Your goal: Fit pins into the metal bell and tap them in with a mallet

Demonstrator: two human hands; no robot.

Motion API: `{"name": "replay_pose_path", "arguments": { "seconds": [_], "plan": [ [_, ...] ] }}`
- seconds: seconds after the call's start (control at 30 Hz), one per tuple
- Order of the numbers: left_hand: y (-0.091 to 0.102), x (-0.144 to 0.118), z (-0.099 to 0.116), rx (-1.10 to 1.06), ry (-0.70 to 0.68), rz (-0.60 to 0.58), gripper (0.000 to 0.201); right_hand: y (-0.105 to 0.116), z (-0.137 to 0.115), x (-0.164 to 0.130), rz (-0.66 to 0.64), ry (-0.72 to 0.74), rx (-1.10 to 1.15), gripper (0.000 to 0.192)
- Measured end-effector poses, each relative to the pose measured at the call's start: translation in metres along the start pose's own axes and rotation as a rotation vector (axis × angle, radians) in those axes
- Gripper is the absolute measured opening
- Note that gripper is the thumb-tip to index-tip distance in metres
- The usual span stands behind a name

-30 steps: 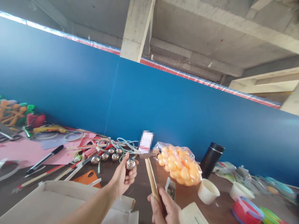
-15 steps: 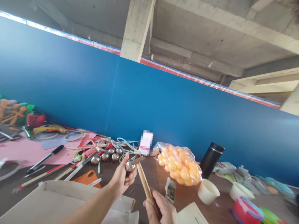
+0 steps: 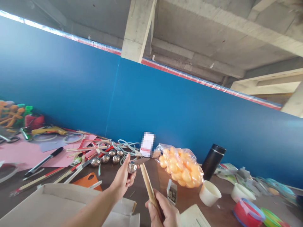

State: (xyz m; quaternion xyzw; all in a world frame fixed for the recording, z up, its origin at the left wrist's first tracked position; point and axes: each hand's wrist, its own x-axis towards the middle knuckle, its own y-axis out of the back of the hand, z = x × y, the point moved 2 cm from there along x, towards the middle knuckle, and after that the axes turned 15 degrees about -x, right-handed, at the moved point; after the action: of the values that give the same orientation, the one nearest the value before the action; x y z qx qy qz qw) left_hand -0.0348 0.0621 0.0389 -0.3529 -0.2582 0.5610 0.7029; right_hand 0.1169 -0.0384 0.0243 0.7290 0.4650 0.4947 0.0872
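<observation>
Low in the frame's centre, I see my left hand [image 3: 123, 181] pinching a shiny metal ball [image 3: 132, 167], and my right hand [image 3: 163, 212] clamped on a wooden-handled hammer [image 3: 147, 183], its head touching the ball. Open brown table [image 3: 144, 189] lies between them; a lumpy bag of orange balls [image 3: 181, 170] crowds the right.

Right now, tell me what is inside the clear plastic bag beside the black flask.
The clear plastic bag is packed with orange balls, and it rests on the table left of the black flask. Balls at the back and bottom are hidden behind the front ones.
</observation>
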Motion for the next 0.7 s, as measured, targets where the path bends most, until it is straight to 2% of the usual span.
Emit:
{"name": "replay_pose_path", "arguments": {
  "seconds": [0.1, 0.27, 0.47, 0.57, 0.7],
  "plan": [
    [0.002, 0.001, -0.002, 0.001, 0.004, 0.015, 0.050, -0.001, 0.002, 0.000, 0.042, 0.005, -0.019, 0.040],
    [0.005, 0.004, -0.005, -0.036, 0.009, 0.036, 0.052, -0.005, 0.005, -0.001, -0.021, 0.019, 0.005, 0.040],
    [0.004, 0.004, -0.006, -0.126, 0.106, 0.072, 0.060, -0.001, 0.005, 0.000, -0.063, -0.140, 0.092, 0.047],
    [0.003, 0.003, -0.007, -0.110, 0.134, 0.078, 0.054, 0.002, 0.003, 0.003, -0.096, -0.183, 0.098, 0.050],
    [0.003, 0.003, -0.008, -0.035, 0.094, 0.072, 0.043, 0.005, -0.001, 0.006, -0.134, -0.208, 0.096, 0.053]
  ]
}}
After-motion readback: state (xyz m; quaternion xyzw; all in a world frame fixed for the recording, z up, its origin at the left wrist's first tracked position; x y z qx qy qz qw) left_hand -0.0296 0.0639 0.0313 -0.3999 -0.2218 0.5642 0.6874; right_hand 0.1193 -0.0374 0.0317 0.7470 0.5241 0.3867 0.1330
